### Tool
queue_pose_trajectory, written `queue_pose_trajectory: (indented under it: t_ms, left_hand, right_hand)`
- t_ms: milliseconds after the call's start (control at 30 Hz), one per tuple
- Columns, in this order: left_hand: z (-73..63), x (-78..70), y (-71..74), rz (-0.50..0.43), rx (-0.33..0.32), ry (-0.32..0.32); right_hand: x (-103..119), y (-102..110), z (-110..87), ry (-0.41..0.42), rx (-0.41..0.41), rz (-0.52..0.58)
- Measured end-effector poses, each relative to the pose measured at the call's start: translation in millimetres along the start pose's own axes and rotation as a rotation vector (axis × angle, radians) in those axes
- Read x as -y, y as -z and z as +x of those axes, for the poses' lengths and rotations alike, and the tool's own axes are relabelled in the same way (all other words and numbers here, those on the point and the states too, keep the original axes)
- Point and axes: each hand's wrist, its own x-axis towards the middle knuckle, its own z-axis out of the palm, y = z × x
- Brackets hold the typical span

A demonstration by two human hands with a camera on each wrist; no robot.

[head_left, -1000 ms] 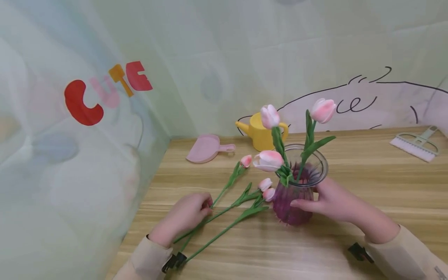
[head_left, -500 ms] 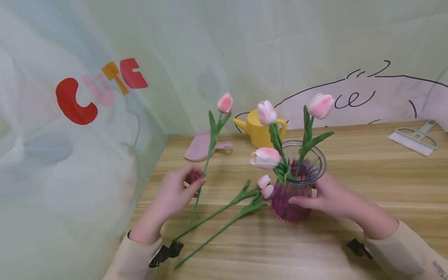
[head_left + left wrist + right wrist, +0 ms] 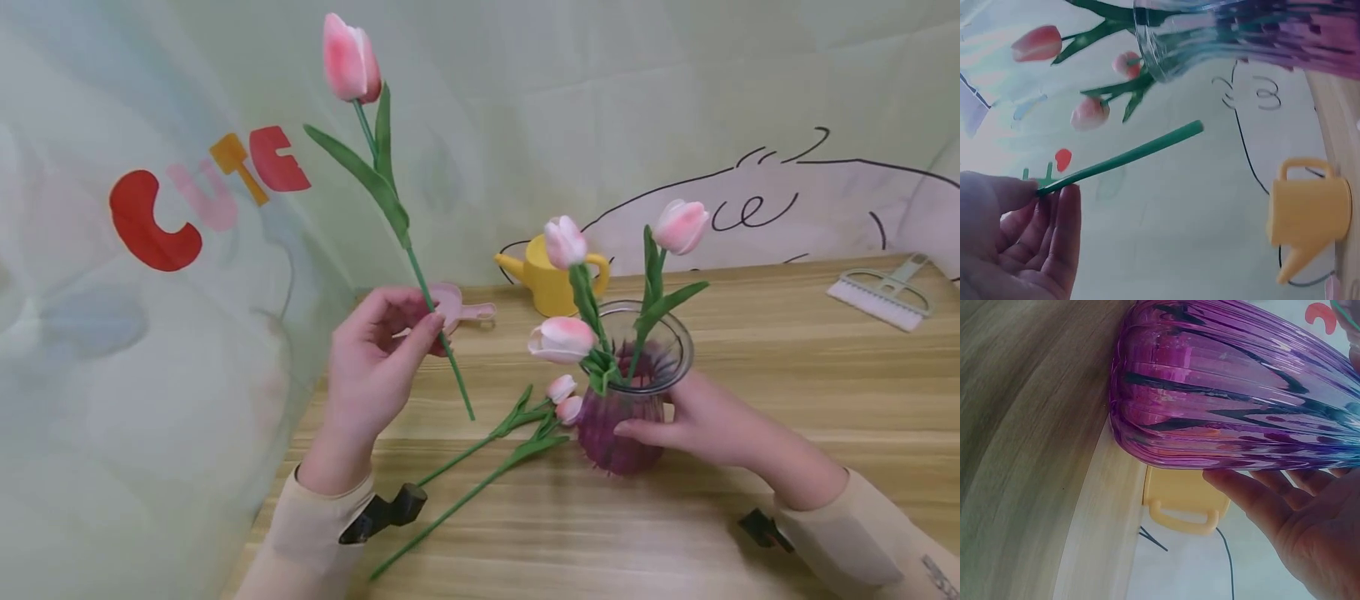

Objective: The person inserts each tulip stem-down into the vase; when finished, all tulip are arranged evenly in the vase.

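Between thumb and fingers, my left hand [image 3: 375, 358] pinches the green stem of a pink tulip [image 3: 351, 62], held in the air with its bloom up and its stem end pointing down to the right. In the left wrist view the bare stem end [image 3: 1147, 149] juts out past the fingertips, apart from the vase. My right hand [image 3: 712, 417] grips the side of a ribbed purple glass vase [image 3: 618, 433], which stands on the table. Three pink-white tulips, one a bloom [image 3: 681, 227] at the right, lean in the vase. Two more tulips [image 3: 480, 483] lie on the table between the hands.
At the table's back stand a yellow watering can [image 3: 551, 279] and, partly behind my left hand, a pink dustpan [image 3: 450, 304]. A small brush [image 3: 881, 296] lies at the far right. A printed cloth [image 3: 465, 150] hangs behind and to the left of the wooden table [image 3: 787, 350].
My left hand has picked up one tulip from the table and raised it, tilting its bloom up and leftward. The right hand stays on the vase.
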Motion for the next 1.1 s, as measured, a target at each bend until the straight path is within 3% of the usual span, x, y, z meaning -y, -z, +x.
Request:
queue_pose_trajectory:
  t_ms: [267, 467, 667, 800, 1033, 1100]
  left_hand:
    - [23.3, -13.4, -34.0, -0.119, -0.06, -0.035]
    - [41.2, -23.6, -54.7, -0.188, -0.075, -0.153]
    - [48.5, -25.7, -73.1, -0.249, -0.077, -0.244]
    - [48.1, -24.3, -86.2, -0.258, -0.028, -0.232]
    - [37.3, -18.5, -103.6, -0.222, 0.065, -0.113]
    - [33.6, -15.0, -106.9, -0.173, 0.088, -0.114]
  right_hand:
    - [0.4, 0.7, 1.0, -0.012, 0.007, -0.018]
    - [-0.1, 0.9, 2.2, -0.008, 0.008, -0.02]
    - [1.0, 1.6, 4.0, -0.012, 0.01, -0.042]
    - [1.5, 2.3, 4.3, -0.019, 0.01, -0.037]
    - [1.0, 2.3, 4.2, -0.022, 0.006, -0.02]
    - [0.1, 1.9, 2.9, -0.029, 0.004, -0.022]
